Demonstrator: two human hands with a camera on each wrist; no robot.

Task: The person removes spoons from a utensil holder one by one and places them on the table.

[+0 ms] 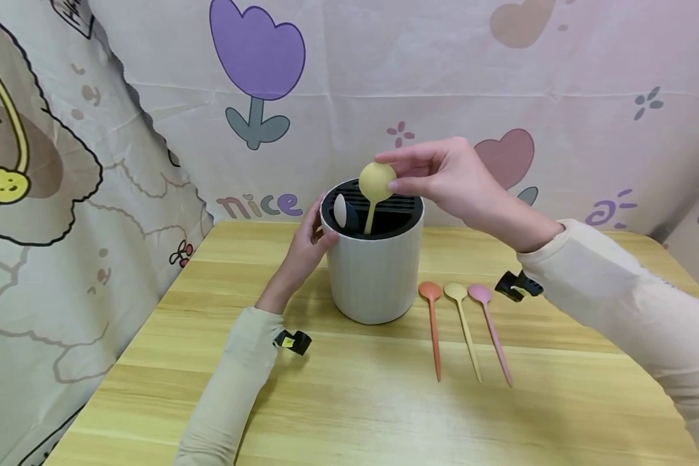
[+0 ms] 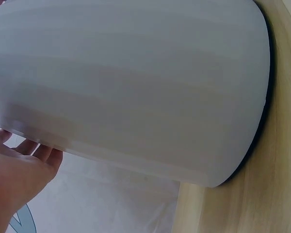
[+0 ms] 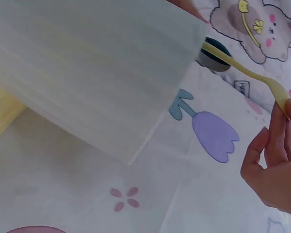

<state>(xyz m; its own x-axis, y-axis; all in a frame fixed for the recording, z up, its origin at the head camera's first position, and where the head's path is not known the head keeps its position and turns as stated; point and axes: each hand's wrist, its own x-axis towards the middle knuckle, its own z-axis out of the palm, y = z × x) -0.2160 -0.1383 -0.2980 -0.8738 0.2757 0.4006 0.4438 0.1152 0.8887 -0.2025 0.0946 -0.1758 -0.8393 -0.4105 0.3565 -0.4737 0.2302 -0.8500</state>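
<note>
My right hand pinches a yellow spoon by its round bowl between thumb and fingers. The spoon's handle points down into the black slotted top of a white utensil holder; its lower end is hidden inside. In the right wrist view, the same spoon slants from the fingers to the holder's rim. My left hand rests against the holder's left side, thumb at the front just below the rim. Its fingertips touch the side wall in the left wrist view. A white-and-dark rounded utensil head pokes out of the holder.
Right of the holder, an orange spoon, a second yellow spoon and a pink spoon lie side by side on the wooden table. Behind the table hangs a printed cloth. Small black cameras are strapped at both wrists.
</note>
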